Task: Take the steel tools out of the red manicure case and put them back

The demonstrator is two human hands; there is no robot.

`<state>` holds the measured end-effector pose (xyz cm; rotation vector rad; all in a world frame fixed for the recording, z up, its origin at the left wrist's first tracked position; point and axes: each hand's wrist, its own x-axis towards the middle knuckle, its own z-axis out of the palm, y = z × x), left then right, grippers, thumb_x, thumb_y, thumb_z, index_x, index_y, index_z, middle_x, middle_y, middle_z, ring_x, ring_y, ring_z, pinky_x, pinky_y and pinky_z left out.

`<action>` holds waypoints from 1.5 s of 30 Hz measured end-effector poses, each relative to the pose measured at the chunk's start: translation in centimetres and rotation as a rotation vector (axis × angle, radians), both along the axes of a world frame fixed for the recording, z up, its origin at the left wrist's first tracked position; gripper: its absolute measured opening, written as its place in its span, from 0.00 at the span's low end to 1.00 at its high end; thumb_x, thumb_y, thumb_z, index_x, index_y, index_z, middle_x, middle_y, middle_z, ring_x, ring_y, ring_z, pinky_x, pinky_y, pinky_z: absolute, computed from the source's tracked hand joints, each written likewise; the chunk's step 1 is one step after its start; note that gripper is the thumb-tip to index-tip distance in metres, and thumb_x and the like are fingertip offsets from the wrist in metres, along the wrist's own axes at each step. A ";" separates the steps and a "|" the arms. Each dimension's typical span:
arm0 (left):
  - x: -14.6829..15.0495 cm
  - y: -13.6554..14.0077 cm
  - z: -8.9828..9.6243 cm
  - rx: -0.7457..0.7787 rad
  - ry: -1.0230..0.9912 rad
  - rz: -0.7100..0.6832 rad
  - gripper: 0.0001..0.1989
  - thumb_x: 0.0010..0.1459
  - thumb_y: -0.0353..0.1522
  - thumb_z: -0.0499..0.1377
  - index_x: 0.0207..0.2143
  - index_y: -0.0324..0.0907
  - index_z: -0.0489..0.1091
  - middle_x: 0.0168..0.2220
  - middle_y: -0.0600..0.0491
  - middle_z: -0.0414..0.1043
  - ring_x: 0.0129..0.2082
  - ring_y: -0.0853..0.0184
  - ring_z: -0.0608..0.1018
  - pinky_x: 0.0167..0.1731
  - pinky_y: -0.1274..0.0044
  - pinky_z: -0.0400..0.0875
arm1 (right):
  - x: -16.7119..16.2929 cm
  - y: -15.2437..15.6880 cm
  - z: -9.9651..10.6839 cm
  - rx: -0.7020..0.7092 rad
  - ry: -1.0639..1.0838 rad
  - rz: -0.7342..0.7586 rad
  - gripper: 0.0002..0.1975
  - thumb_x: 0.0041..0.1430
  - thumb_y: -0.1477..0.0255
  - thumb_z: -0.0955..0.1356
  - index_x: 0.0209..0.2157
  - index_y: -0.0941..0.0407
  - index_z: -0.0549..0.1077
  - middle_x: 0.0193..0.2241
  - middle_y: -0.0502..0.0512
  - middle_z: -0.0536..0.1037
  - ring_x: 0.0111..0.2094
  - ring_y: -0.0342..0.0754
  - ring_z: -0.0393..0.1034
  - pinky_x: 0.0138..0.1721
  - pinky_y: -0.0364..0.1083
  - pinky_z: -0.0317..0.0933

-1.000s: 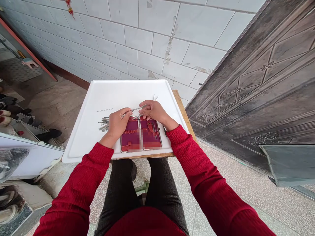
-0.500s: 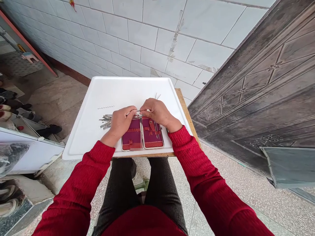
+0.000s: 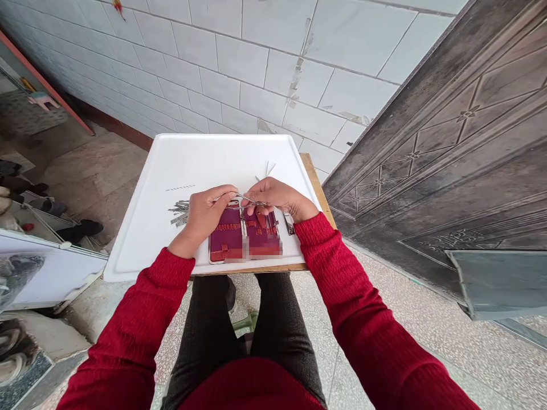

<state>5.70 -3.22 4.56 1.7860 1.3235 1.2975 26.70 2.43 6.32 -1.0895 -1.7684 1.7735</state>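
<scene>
Silvery slender tool (image 3: 252,200) between hands (image 3: 208,209)

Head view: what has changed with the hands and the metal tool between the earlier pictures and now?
The left hand and right hand, close together half a second ago, have drawn apart. The slim metal tool between them, first slanting up to the right, now slants down to the right. Neither visibly let go. The open case and metal pieces stayed put.

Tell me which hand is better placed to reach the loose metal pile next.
Probably the left hand: it is beside the metal pile; the right hand is farther off. Both appear occupied with slim metal pieces.
</scene>
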 end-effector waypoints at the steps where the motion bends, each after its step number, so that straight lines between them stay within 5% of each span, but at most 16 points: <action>1: 0.0 -0.1 0.0 0.014 0.016 -0.024 0.14 0.64 0.43 0.61 0.40 0.46 0.82 0.43 0.54 0.84 0.45 0.61 0.83 0.50 0.71 0.76 | -0.1 0.0 0.1 -0.069 0.011 0.043 0.19 0.59 0.59 0.75 0.33 0.63 0.80 0.24 0.57 0.81 0.15 0.36 0.60 0.14 0.38 0.49; 7: -0.1 -0.8 0.4 0.107 0.080 -0.069 0.13 0.67 0.42 0.59 0.43 0.46 0.81 0.46 0.54 0.83 0.47 0.61 0.83 0.53 0.69 0.77 | -0.9 0.2 -0.4 -0.249 0.163 -0.002 0.13 0.54 0.70 0.79 0.38 0.62 0.79 0.24 0.52 0.80 0.20 0.38 0.70 0.18 0.35 0.59; 12: 0.1 -0.5 0.2 0.132 0.131 -0.041 0.13 0.67 0.41 0.59 0.46 0.46 0.80 0.50 0.52 0.82 0.52 0.61 0.81 0.58 0.68 0.74 | -0.5 0.7 -0.8 -0.184 0.263 -0.181 0.15 0.50 0.76 0.79 0.41 0.62 0.80 0.23 0.50 0.79 0.22 0.39 0.70 0.21 0.37 0.61; 16: 0.2 -0.1 -0.4 0.062 0.138 0.019 0.11 0.65 0.38 0.60 0.44 0.46 0.80 0.44 0.54 0.84 0.46 0.61 0.83 0.54 0.69 0.76 | -0.2 0.9 -0.8 -0.095 0.275 -0.292 0.13 0.50 0.77 0.77 0.40 0.61 0.81 0.23 0.49 0.79 0.21 0.37 0.67 0.20 0.36 0.57; 21: 0.4 0.3 -0.7 -0.083 0.003 -0.019 0.10 0.63 0.37 0.61 0.42 0.45 0.79 0.37 0.54 0.84 0.41 0.62 0.85 0.49 0.69 0.79 | -0.1 0.8 -0.5 -0.035 0.190 -0.269 0.09 0.49 0.81 0.76 0.35 0.61 0.79 0.21 0.49 0.79 0.16 0.35 0.59 0.15 0.35 0.48; 26: 0.5 0.8 -0.9 -0.072 -0.027 0.029 0.16 0.63 0.37 0.60 0.52 0.44 0.76 0.42 0.52 0.84 0.44 0.62 0.84 0.51 0.69 0.78 | -0.1 0.9 -0.4 -0.036 0.150 -0.291 0.08 0.53 0.83 0.74 0.35 0.61 0.75 0.20 0.50 0.79 0.16 0.38 0.66 0.15 0.36 0.57; 31: 0.4 0.8 -0.9 0.103 0.268 0.101 0.13 0.67 0.38 0.56 0.47 0.46 0.78 0.46 0.51 0.83 0.49 0.59 0.82 0.54 0.65 0.74 | -0.1 1.2 -0.5 -0.001 0.156 -0.396 0.06 0.63 0.79 0.72 0.41 0.60 0.72 0.19 0.48 0.77 0.16 0.39 0.68 0.15 0.36 0.62; 36: 1.6 0.4 -0.5 0.293 0.647 -0.090 0.17 0.72 0.37 0.50 0.36 0.45 0.77 0.42 0.51 0.81 0.46 0.59 0.79 0.62 0.58 0.64 | 0.0 1.4 -0.7 0.038 0.180 -0.506 0.09 0.66 0.77 0.71 0.46 0.60 0.70 0.19 0.46 0.76 0.15 0.39 0.68 0.15 0.36 0.62; 45: 3.2 0.0 -0.7 0.318 0.834 -0.221 0.13 0.69 0.41 0.57 0.43 0.44 0.77 0.51 0.46 0.76 0.54 0.53 0.74 0.62 0.54 0.61 | 0.9 0.0 -1.2 0.050 0.192 -0.582 0.09 0.67 0.80 0.66 0.48 0.59 0.70 0.19 0.46 0.76 0.14 0.41 0.67 0.14 0.38 0.62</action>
